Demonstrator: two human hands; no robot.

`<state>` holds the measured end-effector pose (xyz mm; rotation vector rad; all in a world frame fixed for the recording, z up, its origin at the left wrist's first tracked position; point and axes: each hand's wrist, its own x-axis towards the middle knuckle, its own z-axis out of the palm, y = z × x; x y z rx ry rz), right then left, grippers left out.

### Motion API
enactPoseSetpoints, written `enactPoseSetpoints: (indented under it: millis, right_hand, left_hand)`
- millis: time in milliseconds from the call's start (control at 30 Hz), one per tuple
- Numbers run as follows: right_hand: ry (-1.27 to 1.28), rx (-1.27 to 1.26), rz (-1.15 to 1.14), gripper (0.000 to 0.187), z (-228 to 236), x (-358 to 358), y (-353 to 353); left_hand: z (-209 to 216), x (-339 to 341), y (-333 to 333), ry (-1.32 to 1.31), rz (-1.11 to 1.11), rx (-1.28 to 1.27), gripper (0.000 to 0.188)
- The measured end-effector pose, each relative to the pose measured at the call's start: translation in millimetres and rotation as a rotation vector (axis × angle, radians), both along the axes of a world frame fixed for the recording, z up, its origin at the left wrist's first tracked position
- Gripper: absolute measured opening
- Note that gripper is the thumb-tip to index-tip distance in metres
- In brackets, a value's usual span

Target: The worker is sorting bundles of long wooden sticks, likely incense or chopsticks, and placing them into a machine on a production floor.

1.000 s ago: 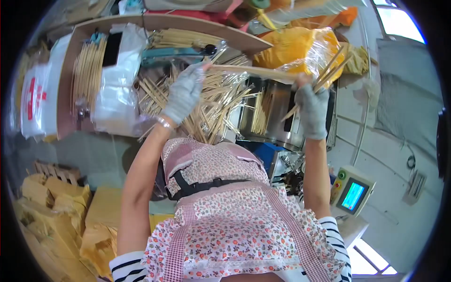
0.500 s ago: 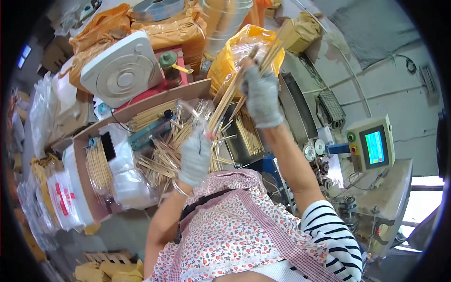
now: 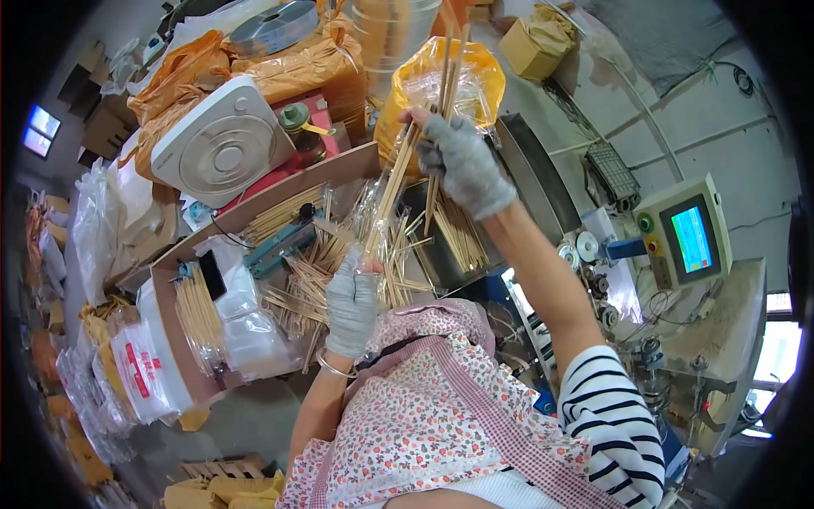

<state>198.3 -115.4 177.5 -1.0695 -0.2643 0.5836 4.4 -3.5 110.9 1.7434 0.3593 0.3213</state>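
My right hand (image 3: 465,163), in a grey glove with bare fingertips, is closed round several long wooden chopsticks (image 3: 448,76) that stick up past its fingers. A slanting bundle of chopsticks in clear film (image 3: 392,185) runs from its fingertips down toward my left hand (image 3: 353,304). That hand, gloved alike, has its thumb and fingers pinched at the bundle's lower end; film partly hides the grip. Beneath both hands, a heap of loose and film-wrapped chopsticks (image 3: 318,276) lies in a cardboard-sided tray (image 3: 254,194). More chopsticks (image 3: 458,235) lie in a dark metal trough (image 3: 536,174) on the right.
A yellow bag (image 3: 492,72) of clear film stands beyond my right hand. In the tray are a teal tool (image 3: 280,251), a dark phone (image 3: 211,274) and clear bags (image 3: 246,327). A white fan-like box (image 3: 191,153) stands behind. At right, a control screen (image 3: 691,239) adjoins machine rollers (image 3: 587,246).
My right hand has turned, and its chopsticks now point more upright. My left hand has moved slightly down and nearer to me. The view has shifted a little.
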Motion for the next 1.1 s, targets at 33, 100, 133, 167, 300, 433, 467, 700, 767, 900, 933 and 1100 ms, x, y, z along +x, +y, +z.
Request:
enactPoseSetpoints:
  millis: [33,100,133,167,300,433,467,700,767,900,933,1100]
  right_hand:
    - [-0.024,-0.024,0.028,0.02,4.3,4.5,-1.3]
    - [-0.046,-0.049,0.048,0.02,14.1,14.7,-7.1]
    - [-0.078,-0.036,-0.066,0.018,17.5,21.3,-7.8]
    - [-0.108,-0.028,-0.187,0.017,20.4,29.0,-11.8]
    - [-0.263,0.102,-0.281,0.015,34.4,69.1,-38.2]
    - [-0.232,-0.017,-0.207,0.016,33.0,42.6,-25.9]
    - [-0.175,-0.048,-0.242,0.016,30.1,36.2,-22.0]
    - [-0.26,0.011,-0.268,0.008,18.1,29.2,-18.9]
    - [-0.29,0.005,-0.275,0.007,17.0,26.6,-19.3]
    - [-0.329,-0.056,-0.3,0.01,4.5,39.5,-21.4]
    - [-0.368,-0.04,-0.344,0.013,0.2,53.0,-26.9]
    - [-0.377,0.142,-0.631,0.022,59.4,112.1,-90.3]
  left_hand:
    - [-1.2,-0.5,0.7,0.008,-0.006,-0.026,0.028]
    - [0.1,0.6,-1.3,0.017,-0.02,-0.054,0.029]
    - [6.5,-0.9,-2.2,-0.018,-0.016,-0.043,0.029]
    - [9.7,-3.6,-5.2,-0.053,-0.018,-0.035,0.028]
    - [9.6,-12.4,6.0,-0.003,-0.085,-0.057,0.03]
    - [19.2,-1.1,11.4,0.084,0.035,-0.495,0.031]
    - [18.3,2.6,12.2,0.087,0.044,-0.496,0.031]
    - [-2.0,23.0,21.3,-0.1,0.131,-0.117,0.024]
    - [11.4,24.3,20.9,0.046,-0.003,-0.223,0.022]
    - [15.9,21.3,13.5,0.216,-0.106,-0.446,0.021]
    - [14.3,20.5,13.3,0.224,-0.114,-0.446,0.021]
    - [-16.8,-5.4,63.9,0.035,-0.013,-0.385,0.019]
